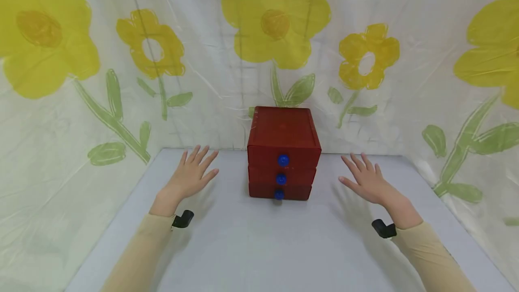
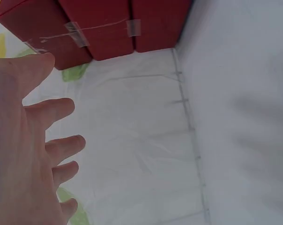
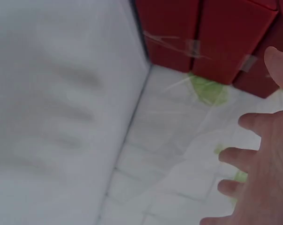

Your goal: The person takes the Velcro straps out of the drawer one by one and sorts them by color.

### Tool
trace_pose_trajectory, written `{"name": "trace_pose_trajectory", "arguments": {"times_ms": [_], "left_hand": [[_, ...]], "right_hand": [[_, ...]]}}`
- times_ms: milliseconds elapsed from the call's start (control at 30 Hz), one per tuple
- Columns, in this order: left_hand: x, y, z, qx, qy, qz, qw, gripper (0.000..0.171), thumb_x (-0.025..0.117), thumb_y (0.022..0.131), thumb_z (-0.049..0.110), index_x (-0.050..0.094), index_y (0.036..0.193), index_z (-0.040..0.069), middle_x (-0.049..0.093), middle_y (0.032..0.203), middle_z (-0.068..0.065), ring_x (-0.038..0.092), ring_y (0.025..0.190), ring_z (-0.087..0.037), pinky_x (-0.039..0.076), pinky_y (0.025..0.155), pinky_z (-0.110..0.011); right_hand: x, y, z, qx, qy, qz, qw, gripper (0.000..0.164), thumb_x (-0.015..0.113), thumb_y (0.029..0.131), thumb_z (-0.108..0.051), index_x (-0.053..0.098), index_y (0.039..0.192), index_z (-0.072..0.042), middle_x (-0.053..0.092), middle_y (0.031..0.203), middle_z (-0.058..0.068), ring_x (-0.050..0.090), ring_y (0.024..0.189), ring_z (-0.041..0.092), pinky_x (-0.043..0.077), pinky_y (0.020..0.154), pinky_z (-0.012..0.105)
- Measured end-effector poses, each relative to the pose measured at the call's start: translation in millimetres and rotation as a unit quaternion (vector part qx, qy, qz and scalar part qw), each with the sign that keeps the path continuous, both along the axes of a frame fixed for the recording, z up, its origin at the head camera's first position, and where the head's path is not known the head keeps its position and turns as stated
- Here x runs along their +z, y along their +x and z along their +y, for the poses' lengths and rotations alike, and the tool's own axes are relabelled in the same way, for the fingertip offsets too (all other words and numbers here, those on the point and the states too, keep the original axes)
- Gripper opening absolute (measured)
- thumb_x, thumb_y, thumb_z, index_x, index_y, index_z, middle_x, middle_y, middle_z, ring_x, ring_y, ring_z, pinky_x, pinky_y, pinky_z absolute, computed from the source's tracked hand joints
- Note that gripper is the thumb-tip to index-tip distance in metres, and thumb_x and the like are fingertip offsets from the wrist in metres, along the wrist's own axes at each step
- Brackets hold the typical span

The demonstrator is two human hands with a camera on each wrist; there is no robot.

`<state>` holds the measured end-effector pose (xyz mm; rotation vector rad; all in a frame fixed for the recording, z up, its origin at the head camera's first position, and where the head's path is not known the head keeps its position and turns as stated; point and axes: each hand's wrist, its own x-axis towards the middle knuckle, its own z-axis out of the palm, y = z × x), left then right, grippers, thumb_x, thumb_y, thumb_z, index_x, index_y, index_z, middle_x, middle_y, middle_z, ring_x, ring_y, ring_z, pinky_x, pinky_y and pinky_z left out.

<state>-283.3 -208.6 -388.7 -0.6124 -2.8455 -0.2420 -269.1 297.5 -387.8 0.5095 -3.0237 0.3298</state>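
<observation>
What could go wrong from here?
Pulling the top blue knob might drag the whole red drawer box, since neither the left grip nor the right grip steadies it. The knob is small and round, so fingertips might slip. Lifting might strain the tape across the box's seams.

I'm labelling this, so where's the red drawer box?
In the head view, the red drawer box stands on the table between left hand and right hand, by the flowered curtain.
</observation>
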Motion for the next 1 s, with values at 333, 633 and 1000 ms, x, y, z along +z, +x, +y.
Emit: {"name": "trace_pose_trajectory", "arguments": {"times_ms": [333, 633, 1000], "left_hand": [[25.8, -2.6, 11.6, -0.018, 0.000, 0.015, 0.9997, 0.062, 0.041, 0.099, 0.047, 0.027, 0.151, 0.018, 0.020, 0.157, -0.014, 0.008, 0.146, -0.037, 0.001, 0.115, -0.060], [49.4, -12.3, 25.6, -0.042, -0.002, 0.024, 0.9988, 0.064, 0.039, 0.098, 0.051, 0.023, 0.153, 0.022, 0.018, 0.158, -0.011, 0.007, 0.147, -0.033, 0.003, 0.115, -0.058], [74.2, -25.2, 41.3, -0.087, 0.029, 0.018, 0.9956, 0.063, 0.041, 0.098, 0.049, 0.027, 0.151, 0.017, 0.024, 0.156, -0.010, 0.017, 0.145, -0.033, 0.014, 0.117, -0.049]], "right_hand": [[23.8, 4.4, -9.2, 0.011, -0.007, 0.004, 1.000, 0.078, 0.042, 0.095, -0.055, 0.013, 0.154, -0.013, 0.010, 0.156, 0.024, -0.001, 0.142, 0.048, 0.003, 0.104, 0.074], [42.2, 9.3, -22.0, 0.032, -0.031, 0.027, 0.999, 0.082, 0.045, 0.095, -0.054, 0.012, 0.153, -0.008, 0.011, 0.158, 0.020, 0.000, 0.144, 0.043, 0.008, 0.108, 0.068], [56.4, 20.0, -54.1, 0.047, -0.092, 0.082, 0.991, 0.082, 0.054, 0.093, -0.049, 0.019, 0.152, -0.004, 0.017, 0.157, 0.017, 0.014, 0.144, 0.038, 0.024, 0.110, 0.060]]}}
